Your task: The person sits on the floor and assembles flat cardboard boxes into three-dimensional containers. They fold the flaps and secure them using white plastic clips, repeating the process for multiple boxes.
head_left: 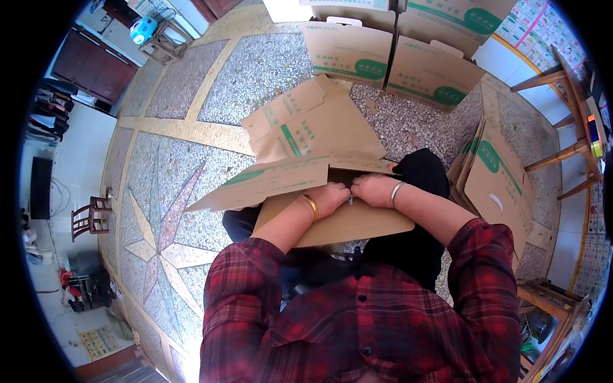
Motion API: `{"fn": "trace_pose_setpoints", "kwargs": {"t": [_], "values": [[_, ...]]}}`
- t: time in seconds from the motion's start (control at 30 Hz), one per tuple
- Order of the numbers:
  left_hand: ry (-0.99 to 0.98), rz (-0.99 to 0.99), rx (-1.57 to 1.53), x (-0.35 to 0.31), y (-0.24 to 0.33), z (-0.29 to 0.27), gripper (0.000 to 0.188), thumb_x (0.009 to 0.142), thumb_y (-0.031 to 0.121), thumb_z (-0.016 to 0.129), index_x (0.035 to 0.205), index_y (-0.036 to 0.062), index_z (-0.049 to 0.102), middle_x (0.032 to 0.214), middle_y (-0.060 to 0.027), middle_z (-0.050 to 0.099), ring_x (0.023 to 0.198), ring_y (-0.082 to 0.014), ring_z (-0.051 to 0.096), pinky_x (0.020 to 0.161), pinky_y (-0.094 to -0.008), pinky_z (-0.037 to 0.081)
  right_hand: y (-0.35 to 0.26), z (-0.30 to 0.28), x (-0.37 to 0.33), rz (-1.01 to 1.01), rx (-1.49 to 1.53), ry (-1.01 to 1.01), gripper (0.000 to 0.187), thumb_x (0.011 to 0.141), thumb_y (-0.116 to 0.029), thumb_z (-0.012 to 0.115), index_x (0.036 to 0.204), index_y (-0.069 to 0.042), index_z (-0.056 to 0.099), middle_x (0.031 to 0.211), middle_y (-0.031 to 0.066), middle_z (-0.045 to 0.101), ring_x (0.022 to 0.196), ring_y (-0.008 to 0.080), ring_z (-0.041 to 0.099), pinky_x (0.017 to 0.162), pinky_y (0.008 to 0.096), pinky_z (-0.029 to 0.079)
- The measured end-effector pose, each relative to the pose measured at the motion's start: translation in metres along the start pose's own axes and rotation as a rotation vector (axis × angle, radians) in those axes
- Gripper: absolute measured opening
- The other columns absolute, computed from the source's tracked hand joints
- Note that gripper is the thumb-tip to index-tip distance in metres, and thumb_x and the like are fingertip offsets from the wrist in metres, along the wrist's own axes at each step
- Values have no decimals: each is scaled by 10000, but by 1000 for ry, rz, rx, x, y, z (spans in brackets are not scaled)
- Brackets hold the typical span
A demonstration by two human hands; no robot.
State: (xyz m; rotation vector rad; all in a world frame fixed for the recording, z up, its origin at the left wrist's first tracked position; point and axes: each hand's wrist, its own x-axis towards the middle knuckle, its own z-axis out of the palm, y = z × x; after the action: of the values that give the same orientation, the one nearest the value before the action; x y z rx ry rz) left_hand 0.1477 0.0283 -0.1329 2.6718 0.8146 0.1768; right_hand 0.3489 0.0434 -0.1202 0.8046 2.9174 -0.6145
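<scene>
A part-folded brown cardboard box [357, 225] with green printing rests across my lap, between my knees. One large flap [268, 182] slants out to the left. Both hands meet at the box's middle, where its panels come together. My left hand [329, 196], below a gold bracelet, has its fingers bent and closed on the cardboard. Beside it, my right hand [373, 190], with a silver bangle at the wrist, also closes on the cardboard, fingertips close to the left ones. A small pale bit shows between the fingertips; its kind is unclear. The fingers partly hide the join.
Flat cardboard [325, 124] lies on the floor just beyond the box. Set-up cartons [348, 54] stand at the far side. A stack of flattened cartons [495, 169] leans at my right, near a wooden chair [571, 121]. A small chair [91, 218] stands far left.
</scene>
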Motion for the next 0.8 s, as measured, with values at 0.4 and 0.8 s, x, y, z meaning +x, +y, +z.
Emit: {"fn": "trace_pose_setpoints", "kwargs": {"t": [0.4, 0.8], "values": [[13, 22, 120, 4, 6, -10, 64, 755, 132, 509, 723, 91, 546, 770, -69, 542, 782, -257, 515, 696, -344, 453, 4, 0, -1, -75, -33, -32, 136, 730, -106, 522, 839, -43, 574, 896, 119, 569, 897, 282, 559, 799, 378, 455], [9, -32, 8, -4, 9, -9, 96, 774, 173, 524, 711, 111, 560, 763, -48, 542, 787, -236, 507, 718, -337, 445, 11, -4, -11, -14, -24, -12, 155, 770, -139, 502, 852, -44, 595, 871, 142, 594, 834, 303, 600, 748, 381, 486]]}}
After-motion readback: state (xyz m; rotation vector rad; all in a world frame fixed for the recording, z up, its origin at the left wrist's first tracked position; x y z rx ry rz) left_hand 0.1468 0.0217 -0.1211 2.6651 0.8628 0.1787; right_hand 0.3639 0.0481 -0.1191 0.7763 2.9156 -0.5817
